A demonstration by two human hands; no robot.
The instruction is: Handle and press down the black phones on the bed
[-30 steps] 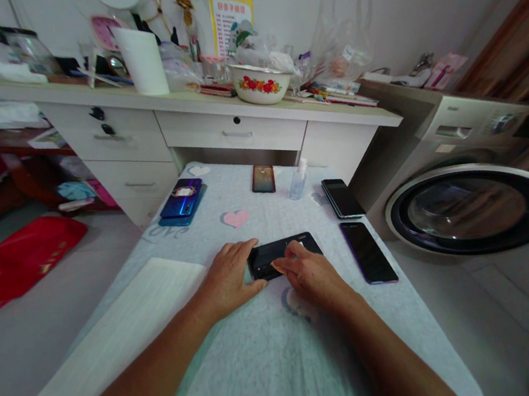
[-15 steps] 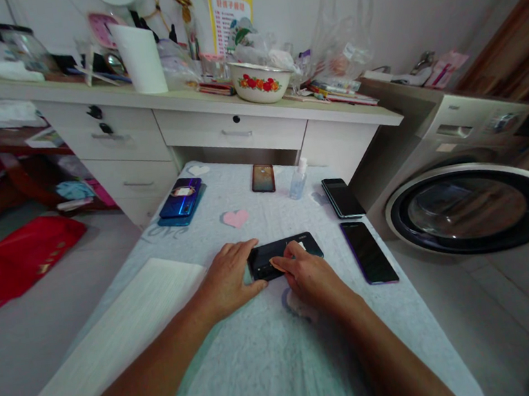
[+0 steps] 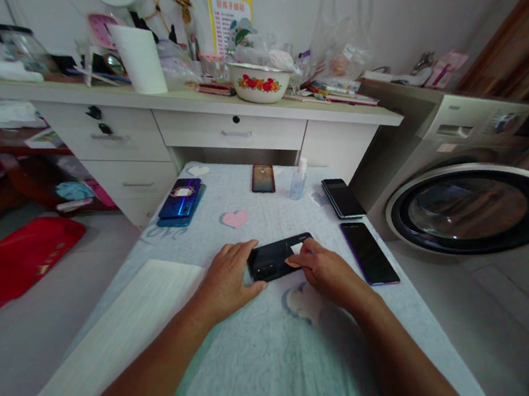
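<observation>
A dark smartphone (image 3: 277, 260) lies back side up on the cloth-covered table, its camera lenses at the left end and a white sticker (image 3: 296, 249) near the right. My left hand (image 3: 229, 277) grips the phone's left end, thumb on the near edge and fingers at the far edge. Over its right part, my right hand (image 3: 325, 271) is closed in a pinch with the fingertips at the back cover beside the sticker. A small tan bit shows at those fingertips; whether it is a held thing or a fingertip, I cannot make out.
Blue phones (image 3: 180, 199) lie stacked at the far left, a brown-backed phone (image 3: 262, 179) at the back. Near it stands a clear spray bottle (image 3: 298, 180). More phones (image 3: 369, 252) lie along the right edge. A long pale sheet (image 3: 117, 337) is under my left forearm.
My right hand has slid to the right along the phone's back, uncovering its middle and more of the sticker. My left hand has stayed in place on the phone.
</observation>
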